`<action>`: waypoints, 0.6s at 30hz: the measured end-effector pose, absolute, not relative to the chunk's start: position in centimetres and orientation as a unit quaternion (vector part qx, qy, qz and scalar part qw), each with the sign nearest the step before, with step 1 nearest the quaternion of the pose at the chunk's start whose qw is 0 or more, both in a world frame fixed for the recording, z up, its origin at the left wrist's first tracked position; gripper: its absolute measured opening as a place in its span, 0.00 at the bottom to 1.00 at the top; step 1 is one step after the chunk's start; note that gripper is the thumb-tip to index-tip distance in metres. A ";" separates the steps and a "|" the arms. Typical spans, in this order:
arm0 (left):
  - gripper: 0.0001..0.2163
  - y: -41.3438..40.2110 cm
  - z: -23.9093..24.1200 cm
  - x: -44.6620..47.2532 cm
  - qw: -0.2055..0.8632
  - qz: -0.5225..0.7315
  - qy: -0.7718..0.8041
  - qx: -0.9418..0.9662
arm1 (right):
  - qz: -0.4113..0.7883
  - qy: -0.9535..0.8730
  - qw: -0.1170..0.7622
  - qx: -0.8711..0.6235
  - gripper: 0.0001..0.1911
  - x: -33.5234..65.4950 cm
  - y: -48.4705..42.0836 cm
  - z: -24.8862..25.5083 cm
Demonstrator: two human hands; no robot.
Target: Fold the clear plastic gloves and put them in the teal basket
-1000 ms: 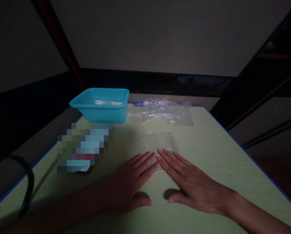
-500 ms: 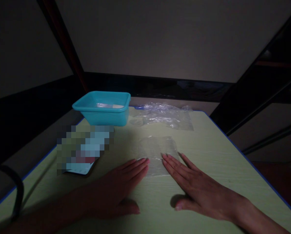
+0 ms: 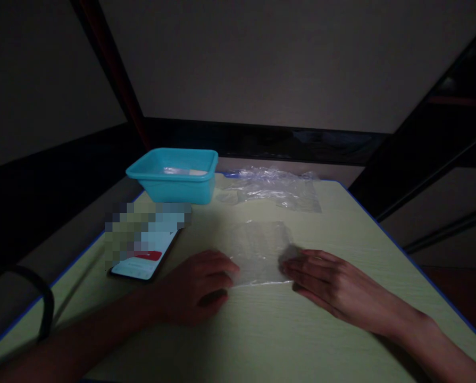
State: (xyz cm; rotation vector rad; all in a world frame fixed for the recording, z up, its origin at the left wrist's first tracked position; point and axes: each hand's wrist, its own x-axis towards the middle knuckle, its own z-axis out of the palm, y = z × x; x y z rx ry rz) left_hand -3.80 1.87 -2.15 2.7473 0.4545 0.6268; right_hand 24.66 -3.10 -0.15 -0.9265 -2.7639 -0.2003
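The room is dim. A pale green table (image 3: pixel 353 234) with a blue edge carries everything. At its far left corner stands a teal tub (image 3: pixel 173 180) with something pale lying inside; I cannot make out what it is. To the right of the tub, along the far edge, lies a heap of crumpled clear plastic (image 3: pixel 272 189). In front of the tub a phone (image 3: pixel 142 255) lies flat with its screen lit, just to the left of the left hand (image 3: pixel 195 287) and not touching it. A dark looped strap (image 3: pixel 44 303) hangs off the table's near left side. Nothing lies between the hands and the bag (image 3: pixel 257 250); the space around it is bare table.

By count: one tub, one phone, one heap of plastic, one flat bag, two hands.

The bag is clear and lies flat in the middle of the table, nearer than the heap and well apart from it. It sits between the two hands. The left hand rests on the table with its fingers curled in loosely, the fingertips at the bag's near left edge. The right hand (image 3: pixel 333 284) is also half curled, knuckles up, its fingertips on the bag's right edge near the nearer corner. In this light I cannot tell whether either hand pinches the plastic or only touches it.
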 end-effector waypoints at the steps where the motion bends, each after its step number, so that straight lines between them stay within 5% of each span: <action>1: 0.05 1.9 -2.2 -3.8 0.146 0.217 0.154 0.953 | -0.073 -0.940 0.109 -0.316 0.14 24.6 -3.0 -0.2; 13: 0.08 2.5 -2.2 -3.8 0.168 0.235 0.252 0.924 | -0.055 -0.942 0.083 -0.320 0.14 24.7 -2.9 -0.3; 18: 0.11 3.1 -2.3 -3.5 0.365 0.287 0.450 0.763 | -0.052 -0.941 0.090 -0.322 0.15 24.6 -2.9 -0.4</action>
